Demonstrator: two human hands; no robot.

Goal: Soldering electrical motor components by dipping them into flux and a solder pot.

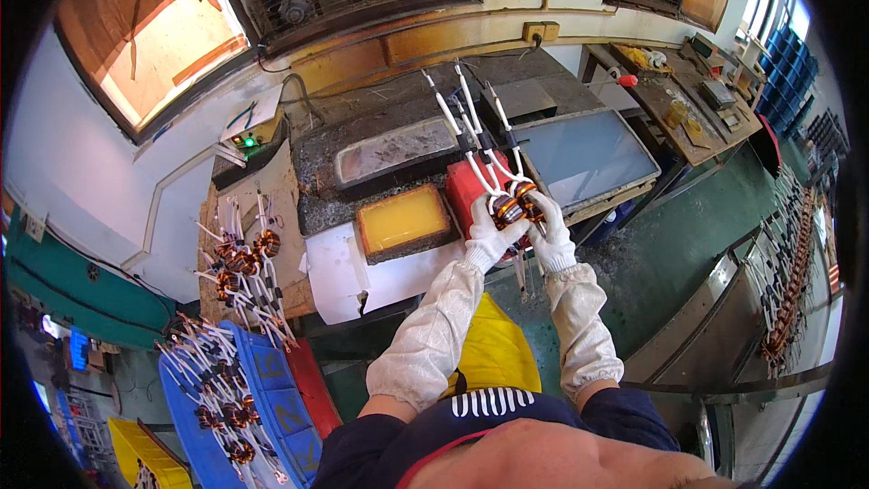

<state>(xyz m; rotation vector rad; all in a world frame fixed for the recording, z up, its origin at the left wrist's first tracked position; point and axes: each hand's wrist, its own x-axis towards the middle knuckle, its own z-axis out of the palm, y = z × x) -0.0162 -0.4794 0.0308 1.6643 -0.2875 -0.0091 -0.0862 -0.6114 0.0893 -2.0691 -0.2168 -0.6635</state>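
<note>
In white gloves, my left hand and my right hand are close together in front of the bench. Both are closed around copper-wound ring coils, seemingly two side by side. White-sleeved leads with black bands and bare tips rise from the coils, pointing away from me over the bench. More thin leads hang below my hands. Partly hidden behind the coils is a red box. Just left of it sits a dark-rimmed pan of amber material. Beyond that stands a long metal trough with a grey surface.
A shallow tray of bluish-grey liquid is right of the coils. More coils lie on cardboard at left, above a blue bin filled with others. White paper covers the bench's front edge. A control box shows a green light.
</note>
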